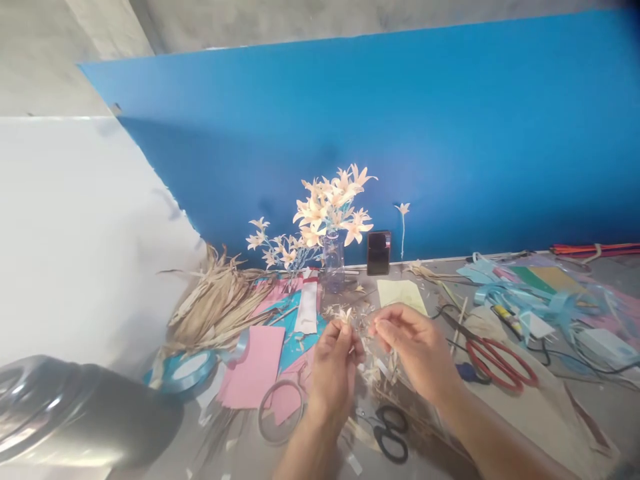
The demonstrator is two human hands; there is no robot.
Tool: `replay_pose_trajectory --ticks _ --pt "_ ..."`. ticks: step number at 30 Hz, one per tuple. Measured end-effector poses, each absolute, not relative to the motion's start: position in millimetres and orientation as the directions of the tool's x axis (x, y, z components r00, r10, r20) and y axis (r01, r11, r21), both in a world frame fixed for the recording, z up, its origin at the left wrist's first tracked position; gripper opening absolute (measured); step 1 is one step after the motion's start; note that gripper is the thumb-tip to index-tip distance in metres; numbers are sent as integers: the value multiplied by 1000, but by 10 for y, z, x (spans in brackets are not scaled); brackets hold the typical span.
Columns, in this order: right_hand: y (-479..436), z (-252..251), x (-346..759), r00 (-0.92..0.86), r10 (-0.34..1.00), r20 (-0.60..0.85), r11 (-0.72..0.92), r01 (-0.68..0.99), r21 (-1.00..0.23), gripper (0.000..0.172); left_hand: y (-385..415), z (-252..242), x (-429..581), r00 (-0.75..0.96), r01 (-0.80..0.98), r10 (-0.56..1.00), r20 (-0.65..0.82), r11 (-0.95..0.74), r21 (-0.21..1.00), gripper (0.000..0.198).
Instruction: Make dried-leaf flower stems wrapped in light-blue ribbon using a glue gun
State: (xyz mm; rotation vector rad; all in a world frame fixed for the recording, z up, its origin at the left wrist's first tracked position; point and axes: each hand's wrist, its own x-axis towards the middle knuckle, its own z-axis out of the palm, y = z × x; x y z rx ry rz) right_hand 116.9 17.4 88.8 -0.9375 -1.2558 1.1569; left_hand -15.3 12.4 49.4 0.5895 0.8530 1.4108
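Observation:
My left hand [336,363] is closed, pinching a small pale flower [346,316] whose petals stick up above the thumb. To its right, my right hand [413,347] has thumb and fingertips pressed together. Whatever lies in that pinch, if anything, is too small to make out. The two hands are a short gap apart. Below them lie scissors with black handles [393,433], and dried scraps [385,373] are scattered around. Behind the hands, a clear jar [333,263] holds a bunch of pale flowers [333,203] on light blue stems.
Dried husks [215,300] lie at left near blue ribbon [187,370], pink paper [255,367] and a tape ring [281,411]. Red-handled scissors [500,363] and blue ribbons [530,300] are at right. A phone [379,253] leans on the blue wall [450,133] beside a single flower [403,210].

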Motion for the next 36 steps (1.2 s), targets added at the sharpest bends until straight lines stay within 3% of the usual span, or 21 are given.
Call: replay_pose_trajectory --ticks 5,8,14,18,21,23,25,27,28,30,32,36 --pt "153 885 1286 -228 971 71 77 18 -997 25 201 478 -165 176 -804 950 -258 290 519 33" --pt "146 792 1250 -283 959 3 14 35 -999 26 225 429 -170 254 -834 932 -258 346 431 34" --pt "144 725 1224 -292 957 -9 -8 4 -1000 23 245 437 -193 282 -846 932 -226 353 399 32" --pt "155 734 1251 -283 959 3 17 47 -999 21 247 397 -192 240 -795 938 -252 338 504 29" --pt "191 692 1285 -254 967 15 47 120 -992 22 198 310 -212 121 -612 953 -278 292 735 23" --pt "225 648 1311 -246 969 4 42 149 -988 24 150 284 -309 107 -360 960 -258 279 890 18" --pt "261 599 1336 -248 969 -11 31 165 -986 27 124 319 -521 176 -49 949 -261 273 961 13" --pt "295 544 1356 -251 968 -13 33 178 -983 29 146 407 -836 42 152 976 -215 206 967 10" --pt "312 512 1363 -248 969 -13 33 182 -983 30 174 456 -1009 -138 267 984 -110 143 953 9" --pt "341 439 1367 -238 971 -18 27 182 -983 33 245 529 -1316 -309 514 945 110 68 855 10" --pt "363 362 1359 -226 974 -22 18 174 -985 35 302 536 -1492 -240 648 962 127 62 759 12" --pt "377 256 1340 -234 972 -18 29 196 -980 37 329 379 -1388 -88 747 995 45 36 664 16"
